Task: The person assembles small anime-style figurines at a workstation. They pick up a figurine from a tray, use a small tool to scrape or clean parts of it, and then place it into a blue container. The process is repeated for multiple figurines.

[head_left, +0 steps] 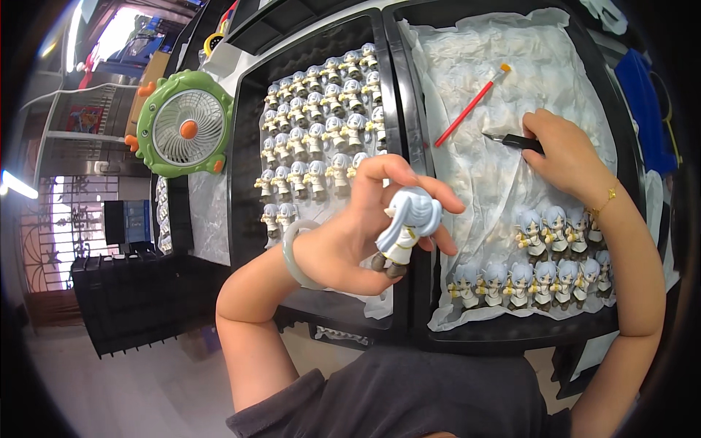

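Head view, looking down on two black plastic trays set side by side. The left hand (365,226), a pale green bangle (290,255) on its wrist, is closed around a small figurine with silver-grey hair and a white-and-gold robe (404,230), held raised above the gap between the trays. The right hand (566,150) rests on the crinkled white lining paper (482,109) of the right tray (403,87), its fingers gripping a thin black-handled craft knife (511,140) whose blade points left. A red-handled brush (471,106) lies on the paper just left of the knife. Finished figurines stand in rows (537,266) at the near right corner of that tray, close by the right wrist. The left tray (244,182) holds a larger block of like figurines (321,124). A green and orange desk fan (184,124) stands left of the trays.
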A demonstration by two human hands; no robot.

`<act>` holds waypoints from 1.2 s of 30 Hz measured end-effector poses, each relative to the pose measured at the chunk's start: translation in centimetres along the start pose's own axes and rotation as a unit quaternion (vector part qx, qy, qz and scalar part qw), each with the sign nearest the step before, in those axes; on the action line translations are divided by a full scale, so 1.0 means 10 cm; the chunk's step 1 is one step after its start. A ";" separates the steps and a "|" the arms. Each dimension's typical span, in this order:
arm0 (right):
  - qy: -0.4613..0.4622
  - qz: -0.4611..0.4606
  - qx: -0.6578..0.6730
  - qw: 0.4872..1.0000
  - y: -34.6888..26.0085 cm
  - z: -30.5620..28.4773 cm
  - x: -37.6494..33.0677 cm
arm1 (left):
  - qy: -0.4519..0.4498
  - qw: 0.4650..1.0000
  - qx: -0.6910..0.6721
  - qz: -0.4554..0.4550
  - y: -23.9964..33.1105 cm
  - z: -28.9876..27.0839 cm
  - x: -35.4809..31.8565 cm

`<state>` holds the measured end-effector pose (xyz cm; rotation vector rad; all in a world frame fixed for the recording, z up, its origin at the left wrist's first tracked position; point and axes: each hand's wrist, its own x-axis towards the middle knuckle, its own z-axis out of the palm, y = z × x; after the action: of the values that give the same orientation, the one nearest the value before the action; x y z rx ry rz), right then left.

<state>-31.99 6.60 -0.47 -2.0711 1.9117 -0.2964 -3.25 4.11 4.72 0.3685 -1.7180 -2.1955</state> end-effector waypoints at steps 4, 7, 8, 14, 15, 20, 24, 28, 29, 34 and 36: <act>-0.010 0.005 -0.001 1.000 -0.01 -0.01 0.01 | 0.012 1.000 -0.013 0.005 0.00 0.00 0.01; -0.007 0.003 -0.004 1.000 -0.02 -0.01 0.02 | 0.000 0.997 0.074 0.017 0.05 -0.03 0.02; -0.003 0.000 -0.003 1.000 -0.01 0.00 0.01 | 0.000 0.993 0.118 0.022 0.07 -0.04 0.02; 0.002 -0.002 0.003 1.000 0.00 0.01 0.00 | 0.029 0.851 0.524 0.027 0.26 0.06 0.00; 0.001 0.000 0.003 1.000 0.00 0.01 0.00 | 0.059 0.830 0.553 0.042 0.24 0.09 0.01; -0.007 0.003 0.001 1.000 -0.02 -0.01 0.01 | 0.095 0.753 0.648 0.065 0.25 0.12 -0.01; -0.016 0.019 0.009 1.000 -0.04 -0.01 0.01 | 0.093 0.751 0.650 0.066 0.25 0.10 -0.02; -0.006 0.009 0.007 1.000 -0.03 0.00 0.01 | 0.090 0.751 0.650 0.076 0.24 0.09 -0.02; -0.005 0.007 0.007 1.000 -0.03 0.00 0.01 | 0.091 0.750 0.650 0.074 0.24 0.09 -0.03; -0.006 0.007 0.009 1.000 -0.03 0.00 0.01 | 0.088 0.746 0.657 0.072 0.24 0.10 -0.02; -0.009 0.008 0.008 1.000 -0.03 0.00 0.01 | 0.090 0.747 0.654 0.076 0.23 0.08 -0.02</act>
<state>-31.67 6.50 -0.37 -2.0395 1.9092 -0.2886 -3.13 4.45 7.15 0.6543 -2.7259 -0.4505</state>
